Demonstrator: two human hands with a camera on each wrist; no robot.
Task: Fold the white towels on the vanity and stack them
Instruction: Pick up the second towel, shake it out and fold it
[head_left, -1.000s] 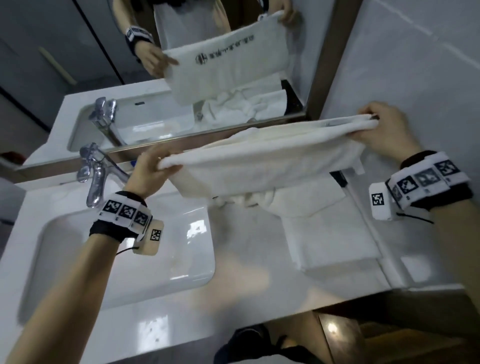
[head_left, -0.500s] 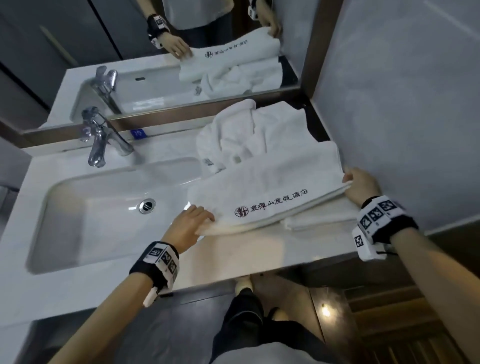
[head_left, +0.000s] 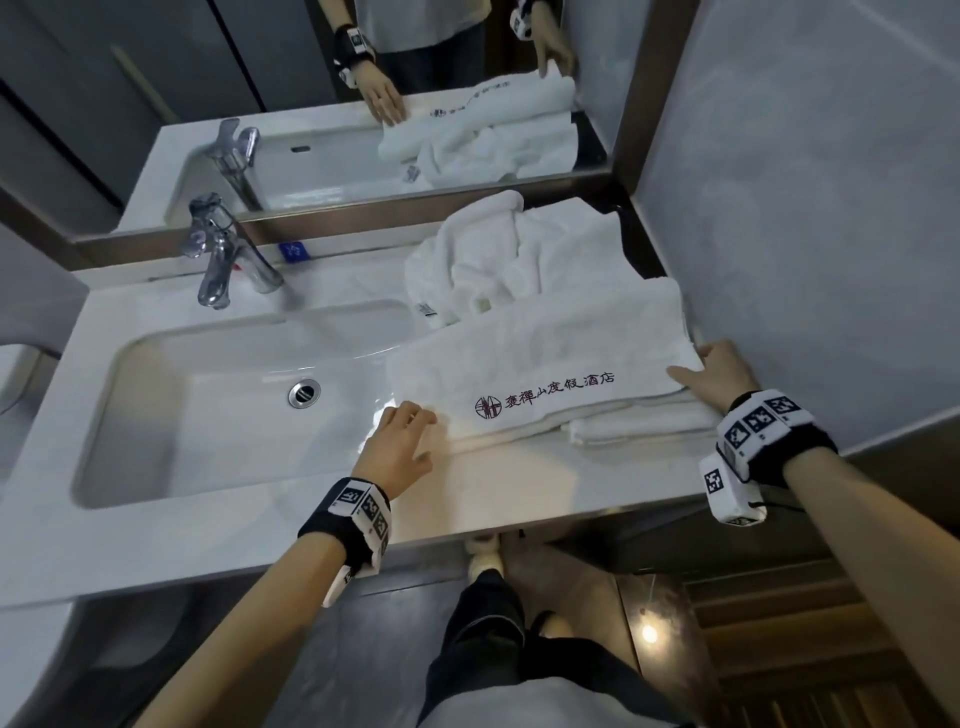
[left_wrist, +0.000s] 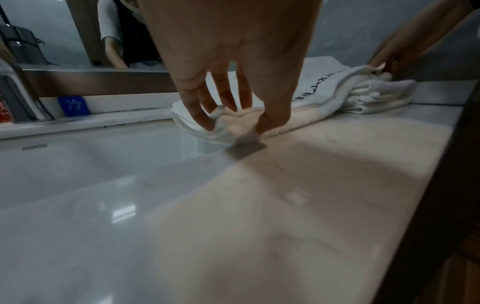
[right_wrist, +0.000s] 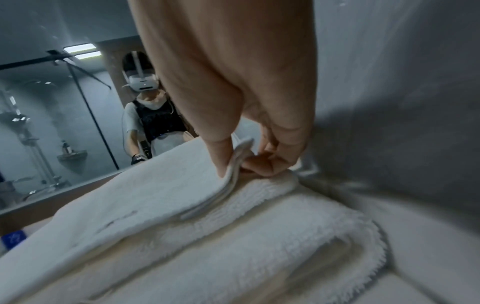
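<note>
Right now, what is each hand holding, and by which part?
Both hold the printed towel: the left hand pinches its near left corner, and the right hand pinches its right end, over a folded towel.

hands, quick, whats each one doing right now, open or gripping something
Left hand: fingers and thumb pinch the left end of the printed towel.
Right hand: thumb and curled fingers pinch the towel's right edge, over the folded towel beneath.

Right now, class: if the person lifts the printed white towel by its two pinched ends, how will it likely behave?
The printed towel would probably sag in the middle: it drapes limply over the folded towel beneath. It bunches softly where the left hand pinches it, so likely floppy, not stiff. Its terry pile looks grippy under the right hand, so slipping seems unlikely.
</note>
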